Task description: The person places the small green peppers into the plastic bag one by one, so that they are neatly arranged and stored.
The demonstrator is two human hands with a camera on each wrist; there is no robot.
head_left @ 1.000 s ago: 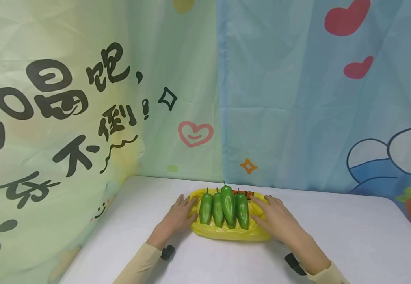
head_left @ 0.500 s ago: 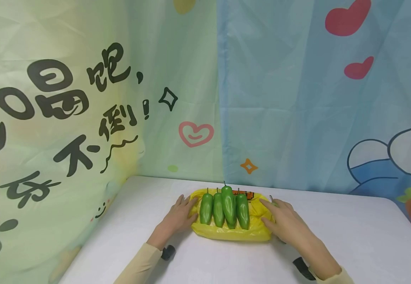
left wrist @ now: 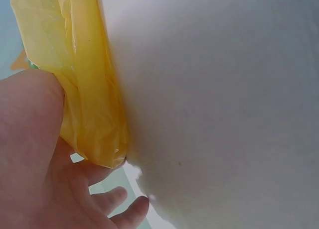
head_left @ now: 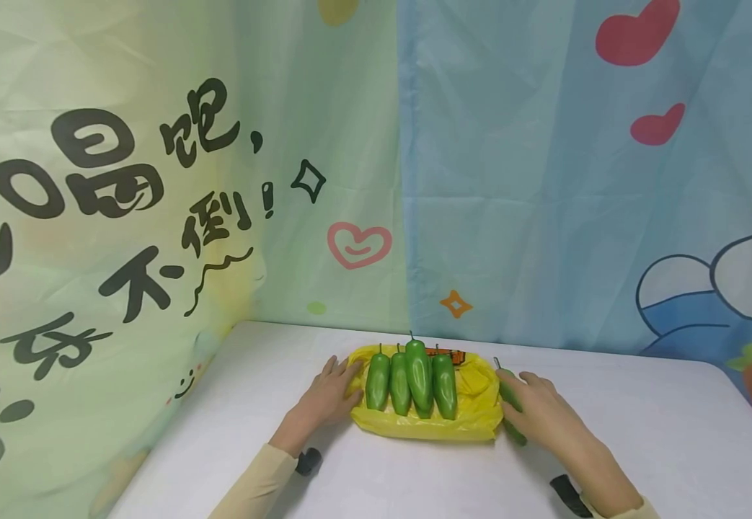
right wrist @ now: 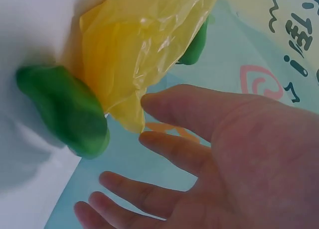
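Note:
Several green chili peppers (head_left: 418,382) lie side by side on a crumpled yellow plastic bag (head_left: 424,429) on the white table. At the bag's left end, my left hand (head_left: 326,398) holds its edge, thumb on one side and fingers round the end (left wrist: 94,114). My right hand (head_left: 541,411) is at the right end, its fingers spread and fairly straight; thumb and index fingertips are at the bag's corner (right wrist: 132,109) with a gap between them. Another green chili pepper (right wrist: 67,109) lies on the table just right of the bag, partly behind the right hand in the head view.
The white table (head_left: 642,425) reaches back to a printed curtain (head_left: 499,216) with hearts and lettering. An orange and black print (head_left: 450,357) shows on the bag's back edge. Dark wrist straps (head_left: 569,496) sit below the wrists.
My right hand has moved to the right, away from the peppers, and the bag's right end has spread slightly outward. The separate pepper shows more. The left hand stays in place.

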